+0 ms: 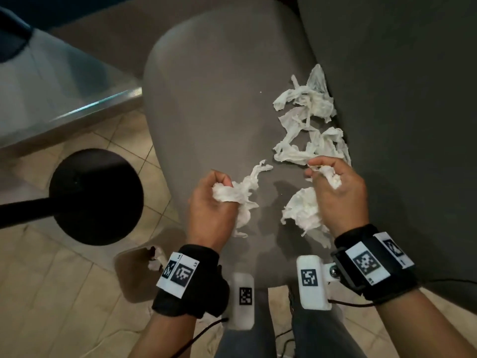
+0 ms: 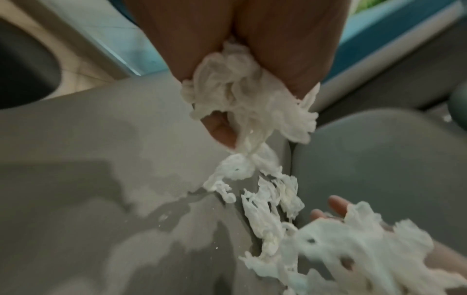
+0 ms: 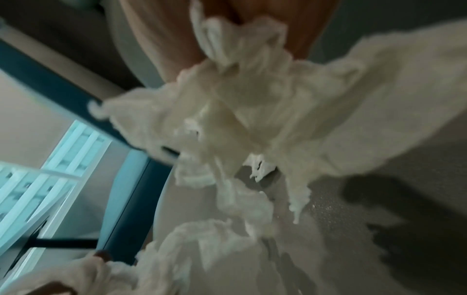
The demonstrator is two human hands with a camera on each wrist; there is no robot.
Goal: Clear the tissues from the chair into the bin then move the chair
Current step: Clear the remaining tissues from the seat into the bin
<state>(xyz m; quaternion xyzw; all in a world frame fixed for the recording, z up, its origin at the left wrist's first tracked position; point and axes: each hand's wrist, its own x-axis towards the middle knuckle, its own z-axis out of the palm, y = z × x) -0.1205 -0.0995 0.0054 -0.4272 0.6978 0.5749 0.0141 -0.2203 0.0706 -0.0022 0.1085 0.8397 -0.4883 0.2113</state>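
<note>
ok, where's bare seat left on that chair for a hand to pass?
Bare: the grey chair seat left and far of the left hand. Crowded: loose white tissues along the right side by the dark backrest, up to the right hand. Both hands grip tissue wads.

Black wrist bands (image 1: 192,280) with white square-code tags, white camera blocks (image 1: 312,282), thin black cables
</note>
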